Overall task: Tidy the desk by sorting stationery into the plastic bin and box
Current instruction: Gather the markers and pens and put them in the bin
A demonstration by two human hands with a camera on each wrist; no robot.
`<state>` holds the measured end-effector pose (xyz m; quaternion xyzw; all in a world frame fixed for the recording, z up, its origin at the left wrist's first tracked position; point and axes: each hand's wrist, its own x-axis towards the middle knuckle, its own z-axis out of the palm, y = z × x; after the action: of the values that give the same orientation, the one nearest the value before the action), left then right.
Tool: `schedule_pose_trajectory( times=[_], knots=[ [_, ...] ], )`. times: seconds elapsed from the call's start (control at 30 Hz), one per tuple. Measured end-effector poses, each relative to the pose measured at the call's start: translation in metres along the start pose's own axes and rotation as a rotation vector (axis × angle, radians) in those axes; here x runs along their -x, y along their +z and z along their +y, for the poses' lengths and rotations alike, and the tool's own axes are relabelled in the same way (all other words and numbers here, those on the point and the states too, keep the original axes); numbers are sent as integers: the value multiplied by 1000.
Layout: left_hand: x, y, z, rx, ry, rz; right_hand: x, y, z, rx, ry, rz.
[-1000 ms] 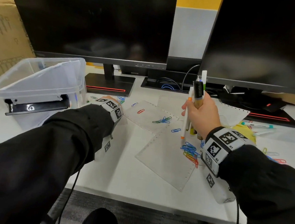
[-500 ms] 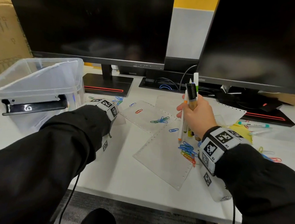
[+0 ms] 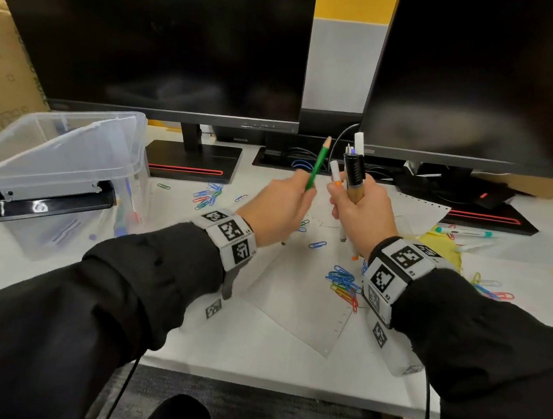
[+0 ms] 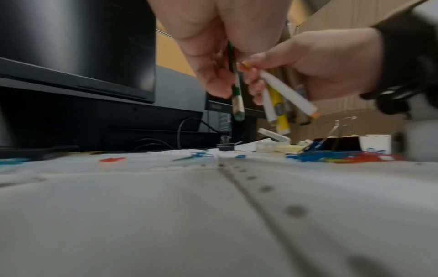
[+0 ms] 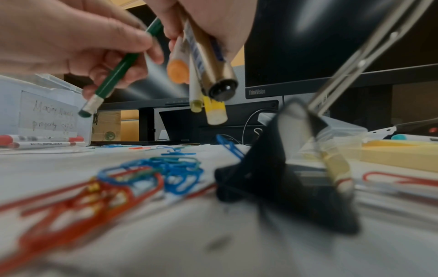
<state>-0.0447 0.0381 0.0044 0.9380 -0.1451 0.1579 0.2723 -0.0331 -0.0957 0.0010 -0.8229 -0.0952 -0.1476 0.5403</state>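
Observation:
My left hand [image 3: 280, 206] grips a green pencil [image 3: 317, 167], tip up, above the middle of the desk. Close beside it, my right hand [image 3: 363, 213] holds a bundle of pens and markers [image 3: 353, 174] upright, among them a black-and-wood pen and a white marker with an orange band. From the wrist views the pencil [image 5: 113, 74] and the bundle [image 5: 208, 75] hang side by side without touching. A clear plastic bin [image 3: 73, 144] stands at the left with pens and paper inside. No smaller box is clear in the head view.
Coloured paper clips [image 3: 344, 283] lie in heaps on perforated paper sheets [image 3: 299, 311]. A black binder clip [image 5: 284, 168] sits under my right wrist. Red-capped markers [image 5: 40, 143] lie by the bin. Yellow notes [image 3: 442, 245], a teal marker [image 3: 463, 231] and two monitors [image 3: 169, 39] surround the area.
My left hand came away from beside the bin to the middle of the desk and now holds the green pencil next to the right hand's bundle. The right hand stayed nearly in place.

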Motion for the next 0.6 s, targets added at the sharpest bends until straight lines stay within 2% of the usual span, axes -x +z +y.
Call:
schedule_pose_trajectory(
  times=[0.1,0.2,0.37,0.5,0.6],
  knots=[
    [6,8,16,40,113,-78,-1,-2,1,21,-53,38],
    [8,11,21,102,128,-82,-1,-4,0,16,-74,58],
    [5,11,21,118,103,-21,2,-1,-2,-34,-102,100],
    [1,14,22,251,42,63,6,3,-5,-107,-108,133],
    [-1,15,24,382,21,-6,7,3,-7,-161,-80,157]
  ],
)
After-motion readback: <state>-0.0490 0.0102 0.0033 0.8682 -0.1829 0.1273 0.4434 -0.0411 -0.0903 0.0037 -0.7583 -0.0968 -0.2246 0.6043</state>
